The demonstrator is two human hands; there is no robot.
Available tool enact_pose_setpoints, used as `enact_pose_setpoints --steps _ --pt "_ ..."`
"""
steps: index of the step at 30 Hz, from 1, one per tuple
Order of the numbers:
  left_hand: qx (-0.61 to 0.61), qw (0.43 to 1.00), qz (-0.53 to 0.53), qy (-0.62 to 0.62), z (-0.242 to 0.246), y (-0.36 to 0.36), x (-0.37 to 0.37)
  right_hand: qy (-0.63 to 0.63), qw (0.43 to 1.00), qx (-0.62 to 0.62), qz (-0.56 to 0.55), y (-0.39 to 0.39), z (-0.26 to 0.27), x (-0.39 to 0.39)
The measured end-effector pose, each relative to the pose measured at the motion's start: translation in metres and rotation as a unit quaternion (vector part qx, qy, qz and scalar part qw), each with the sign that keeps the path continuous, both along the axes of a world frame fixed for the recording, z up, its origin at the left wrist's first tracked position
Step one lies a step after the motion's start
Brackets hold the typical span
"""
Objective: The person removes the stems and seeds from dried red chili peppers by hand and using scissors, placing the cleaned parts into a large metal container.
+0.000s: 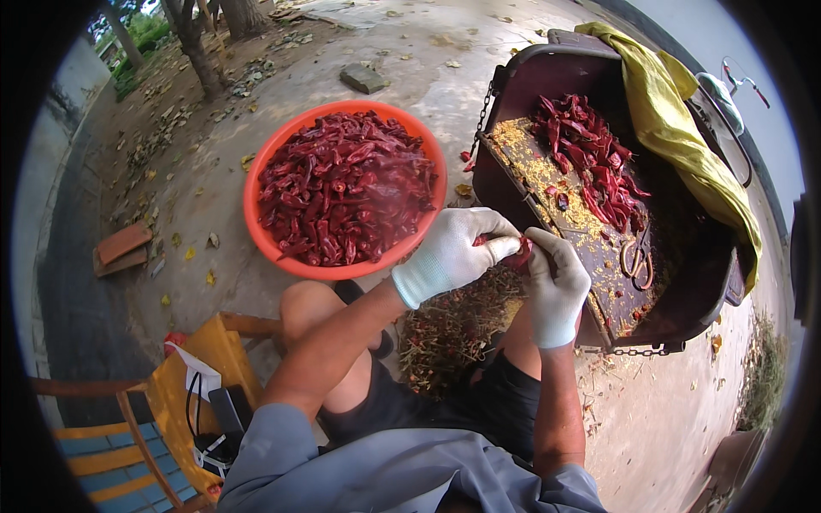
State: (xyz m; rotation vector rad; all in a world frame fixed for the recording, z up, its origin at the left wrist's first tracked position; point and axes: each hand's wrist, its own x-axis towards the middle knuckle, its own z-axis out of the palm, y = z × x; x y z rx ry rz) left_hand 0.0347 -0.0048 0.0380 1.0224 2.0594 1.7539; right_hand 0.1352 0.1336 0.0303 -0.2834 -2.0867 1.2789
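Observation:
Both my hands wear pale knit work gloves and meet in front of me, between an orange plastic basin [442, 186] and a dark cart bed. My left hand [466, 249] pinches a dried red chili pepper [521, 255] between thumb and fingertips. My right hand [559, 272] grips the same chili from the other side. The basin is heaped with dried red chilies [340, 192]. On the cart's tailboard [577, 240] lie scattered yellow seeds [523, 144], a pile of opened red chilies [593, 157] and a pair of scissors [636, 261].
A heap of stems and scraps [449, 327] lies between my legs. A yellow cloth [673, 128] drapes over the cart's far side. At the left stands a wooden chair [192, 385] bearing a phone and cables. Bricks [122, 247] and a flat stone [363, 78] rest on the concrete.

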Motion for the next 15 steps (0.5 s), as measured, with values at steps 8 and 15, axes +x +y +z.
enact_pose_setpoints --steps 8,15 --pt "0.014 0.978 0.118 0.170 -0.011 0.004 0.001 0.002 0.997 -0.083 0.003 -0.023 -0.014 0.003" --pt "0.082 0.979 0.046 -0.182 -0.010 0.000 0.000 -0.103 0.958 -0.265 0.014 -0.025 -0.002 -0.003"
